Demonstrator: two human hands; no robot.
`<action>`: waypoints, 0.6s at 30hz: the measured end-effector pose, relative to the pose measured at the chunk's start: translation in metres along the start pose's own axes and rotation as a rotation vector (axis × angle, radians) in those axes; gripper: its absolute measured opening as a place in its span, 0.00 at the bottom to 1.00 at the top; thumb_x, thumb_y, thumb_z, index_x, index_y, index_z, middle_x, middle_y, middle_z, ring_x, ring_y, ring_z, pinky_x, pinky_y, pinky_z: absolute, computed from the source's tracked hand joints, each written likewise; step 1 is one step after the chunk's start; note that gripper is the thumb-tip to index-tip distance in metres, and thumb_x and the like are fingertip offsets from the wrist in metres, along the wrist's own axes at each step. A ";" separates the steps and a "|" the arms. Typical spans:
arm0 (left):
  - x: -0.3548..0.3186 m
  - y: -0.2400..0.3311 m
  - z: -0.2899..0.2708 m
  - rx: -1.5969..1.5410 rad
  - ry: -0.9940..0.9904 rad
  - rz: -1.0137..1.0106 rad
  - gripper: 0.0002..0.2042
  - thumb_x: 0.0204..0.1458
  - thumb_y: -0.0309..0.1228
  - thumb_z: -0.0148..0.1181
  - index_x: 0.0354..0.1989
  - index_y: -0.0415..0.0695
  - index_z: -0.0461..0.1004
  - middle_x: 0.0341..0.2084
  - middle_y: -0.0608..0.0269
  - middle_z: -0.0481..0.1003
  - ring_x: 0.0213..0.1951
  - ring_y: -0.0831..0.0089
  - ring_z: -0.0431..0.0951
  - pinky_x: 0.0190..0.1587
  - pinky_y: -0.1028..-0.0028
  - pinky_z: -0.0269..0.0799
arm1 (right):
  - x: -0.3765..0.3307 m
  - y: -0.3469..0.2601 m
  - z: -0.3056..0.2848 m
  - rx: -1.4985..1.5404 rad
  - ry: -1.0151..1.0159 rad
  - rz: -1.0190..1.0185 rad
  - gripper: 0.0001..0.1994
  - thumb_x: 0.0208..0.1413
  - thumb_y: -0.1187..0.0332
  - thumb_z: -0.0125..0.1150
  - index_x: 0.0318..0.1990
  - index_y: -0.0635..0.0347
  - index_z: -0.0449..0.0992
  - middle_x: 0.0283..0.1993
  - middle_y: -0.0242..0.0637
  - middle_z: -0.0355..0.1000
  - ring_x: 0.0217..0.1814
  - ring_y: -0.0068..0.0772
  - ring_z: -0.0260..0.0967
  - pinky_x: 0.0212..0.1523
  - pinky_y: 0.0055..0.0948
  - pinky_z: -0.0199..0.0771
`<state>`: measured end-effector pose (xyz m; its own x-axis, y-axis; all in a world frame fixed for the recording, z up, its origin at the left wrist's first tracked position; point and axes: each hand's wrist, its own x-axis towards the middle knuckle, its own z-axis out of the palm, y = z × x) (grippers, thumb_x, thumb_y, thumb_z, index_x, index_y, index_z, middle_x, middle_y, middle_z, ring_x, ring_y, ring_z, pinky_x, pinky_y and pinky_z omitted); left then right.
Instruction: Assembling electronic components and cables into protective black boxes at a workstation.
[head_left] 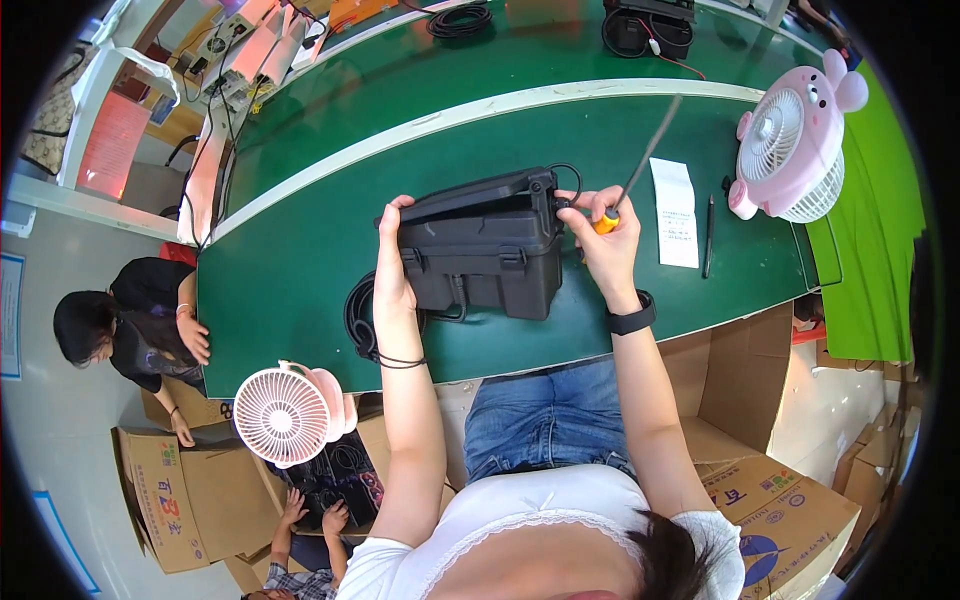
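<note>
Two hands work on a black box [485, 245] that sits near the front edge of the green worktop [290, 270], about midway along it. At the worktop's left end a seated person leans in with a hand on its edge. Just off the front edge, a pink and white fan [288, 412] stands above open cartons. A coiled black cable [358, 318] lies beside the box's left side, close to the front edge. The left hand [392, 262] grips the box's left end, fingers curled over its top corner. The right hand [600, 232] is at the box's upper right corner, fingers closed around a screwdriver [628, 187] with an orange handle, its shaft pointing toward the back edge. Farther right lie a paper slip [676, 212] and a dark pen [708, 236]. At the right end stands a second pink fan [790, 150].
</note>
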<state>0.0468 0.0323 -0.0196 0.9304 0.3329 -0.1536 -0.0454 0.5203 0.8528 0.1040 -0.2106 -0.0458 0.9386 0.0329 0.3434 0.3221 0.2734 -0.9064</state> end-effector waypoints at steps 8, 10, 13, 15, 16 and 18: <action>-0.023 -0.021 -0.025 -0.097 -0.037 0.168 0.29 0.52 0.55 0.63 0.53 0.47 0.67 0.50 0.56 0.71 0.52 0.63 0.73 0.56 0.65 0.71 | -0.014 -0.025 0.016 0.013 0.047 -0.041 0.19 0.48 0.82 0.70 0.29 0.56 0.60 0.31 0.38 0.77 0.43 0.32 0.79 0.40 0.25 0.78; -0.035 -0.031 -0.023 -0.013 -0.071 0.298 0.31 0.48 0.56 0.66 0.52 0.49 0.64 0.50 0.58 0.68 0.52 0.66 0.70 0.56 0.66 0.68 | -0.020 -0.024 0.016 0.089 0.138 0.125 0.20 0.49 0.80 0.70 0.32 0.53 0.60 0.33 0.37 0.78 0.37 0.22 0.77 0.31 0.18 0.73; -0.054 -0.052 -0.021 0.295 -0.080 0.638 0.40 0.40 0.63 0.69 0.50 0.51 0.56 0.54 0.53 0.62 0.56 0.61 0.65 0.59 0.62 0.62 | -0.025 -0.022 0.003 0.122 0.171 0.345 0.18 0.51 0.78 0.69 0.33 0.51 0.60 0.35 0.37 0.79 0.36 0.17 0.75 0.25 0.13 0.66; -0.058 -0.068 -0.021 0.397 -0.093 0.904 0.39 0.40 0.64 0.68 0.48 0.50 0.55 0.60 0.43 0.56 0.60 0.53 0.62 0.61 0.56 0.59 | -0.025 -0.021 -0.002 0.165 0.176 0.385 0.17 0.52 0.76 0.68 0.33 0.50 0.61 0.36 0.35 0.79 0.33 0.13 0.73 0.22 0.12 0.61; -0.058 -0.070 -0.019 0.444 -0.118 0.995 0.39 0.40 0.64 0.68 0.47 0.50 0.55 0.64 0.37 0.50 0.63 0.47 0.59 0.63 0.51 0.57 | -0.024 -0.019 -0.007 0.218 0.162 0.440 0.17 0.53 0.76 0.68 0.33 0.49 0.61 0.36 0.35 0.79 0.33 0.13 0.73 0.22 0.12 0.61; -0.059 -0.074 -0.017 0.430 -0.106 1.009 0.39 0.40 0.64 0.68 0.47 0.50 0.55 0.64 0.37 0.51 0.63 0.47 0.59 0.63 0.51 0.57 | -0.025 -0.019 -0.012 0.275 0.147 0.502 0.17 0.53 0.76 0.68 0.33 0.49 0.61 0.37 0.35 0.80 0.32 0.12 0.71 0.22 0.13 0.62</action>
<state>-0.0113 -0.0123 -0.0818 0.5642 0.3711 0.7375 -0.6909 -0.2769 0.6678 0.0758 -0.2280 -0.0406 0.9816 0.0939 -0.1663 -0.1910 0.4984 -0.8456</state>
